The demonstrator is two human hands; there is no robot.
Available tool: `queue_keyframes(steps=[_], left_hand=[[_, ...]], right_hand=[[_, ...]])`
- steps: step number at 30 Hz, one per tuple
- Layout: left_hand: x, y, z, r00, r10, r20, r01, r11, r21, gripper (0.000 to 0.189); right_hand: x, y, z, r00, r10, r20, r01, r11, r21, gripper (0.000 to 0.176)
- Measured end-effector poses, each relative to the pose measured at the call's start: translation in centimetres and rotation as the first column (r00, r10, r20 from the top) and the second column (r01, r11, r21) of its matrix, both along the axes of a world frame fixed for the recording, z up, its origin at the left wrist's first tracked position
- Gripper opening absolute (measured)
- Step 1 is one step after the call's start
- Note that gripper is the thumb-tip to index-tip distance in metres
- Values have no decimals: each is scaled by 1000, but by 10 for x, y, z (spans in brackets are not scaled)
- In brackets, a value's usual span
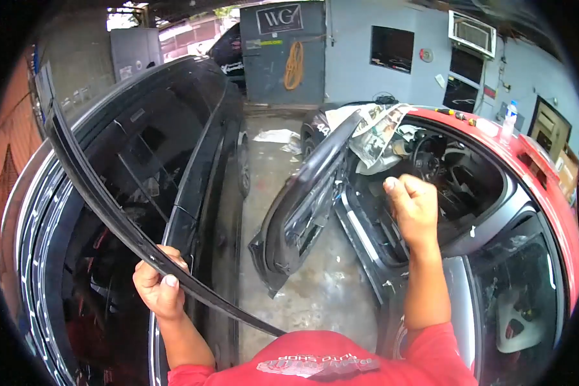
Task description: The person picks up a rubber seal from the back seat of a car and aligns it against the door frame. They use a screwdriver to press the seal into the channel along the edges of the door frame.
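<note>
A long, curved black rubber-like trim strip (pixel 119 215) arcs from the upper left down toward my red shirt. My left hand (pixel 159 283) is closed around its lower part, thumb on top. My right hand (pixel 413 204) is raised in a closed fist in front of the red car's open doorway. Whatever its fingers may hold is hidden. Below and left of that fist, the car's open door (pixel 305 212) stands out from the body.
A black vehicle (pixel 167 141) is close on my left. The red-roofed car (pixel 560 212) is on my right, with newspaper (pixel 376 132) over its windshield area and a water bottle (pixel 509 119) on the roof. An orange coiled hose (pixel 294 67) hangs on the grey door ahead.
</note>
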State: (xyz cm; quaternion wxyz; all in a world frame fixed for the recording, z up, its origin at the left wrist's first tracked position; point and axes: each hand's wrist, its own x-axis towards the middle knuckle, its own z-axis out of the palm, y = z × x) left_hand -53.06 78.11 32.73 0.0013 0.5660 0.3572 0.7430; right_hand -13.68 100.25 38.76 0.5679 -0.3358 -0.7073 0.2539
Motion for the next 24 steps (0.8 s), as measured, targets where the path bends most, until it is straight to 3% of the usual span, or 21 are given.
queue_keyframes(steps=[1, 4, 6, 8, 14, 16, 19, 20, 22, 23, 24], left_hand=[[-10, 3, 1, 999, -4, 53, 5, 1000, -16, 41], [-44, 19, 2, 995, -75, 69, 72, 997, 37, 41], [-62, 28, 3, 987, -120, 108, 117, 992, 37, 41], [-79, 37, 2, 980, -154, 127, 152, 988, 26, 41], [-110, 59, -3, 963, -185, 197, 186, 982, 12, 43], [-115, 65, -4, 953, -188, 238, 195, 981, -8, 43], [-126, 78, -8, 967, -140, 214, 152, 988, -40, 46], [-129, 83, -10, 966, -145, 216, 159, 986, -47, 46], [-136, 93, -16, 979, -130, 156, 133, 991, -3, 45], [-136, 93, -17, 978, -132, 159, 136, 991, -9, 45], [-138, 96, -17, 979, -122, 164, 127, 992, -14, 45]], right_hand=[[-11, -1, 9, 999, -5, -32, 8, 997, 72, 44], [-37, -14, 31, 988, 38, -147, -37, 999, 10, 5], [-31, -16, 40, 998, -4, -67, 5, 1000, 13, 11], [-36, -22, 51, 987, -7, -160, 18, 997, 70, 12], [-94, -37, 98, 987, -18, -162, 50, 979, 198, 36], [-126, -32, 109, 993, 117, -14, -108, 949, 297, 56], [-181, -22, 117, 951, 276, 141, -303, 923, 236, 84], [-189, -7, 113, 921, 337, 196, -374, 905, 201, 69], [-199, 14, 106, 858, 403, 319, -410, 911, -48, 44], [-196, 10, 104, 858, 403, 319, -407, 912, -55, 44], [-195, 3, 105, 877, 325, 355, -292, 945, -145, 29]])
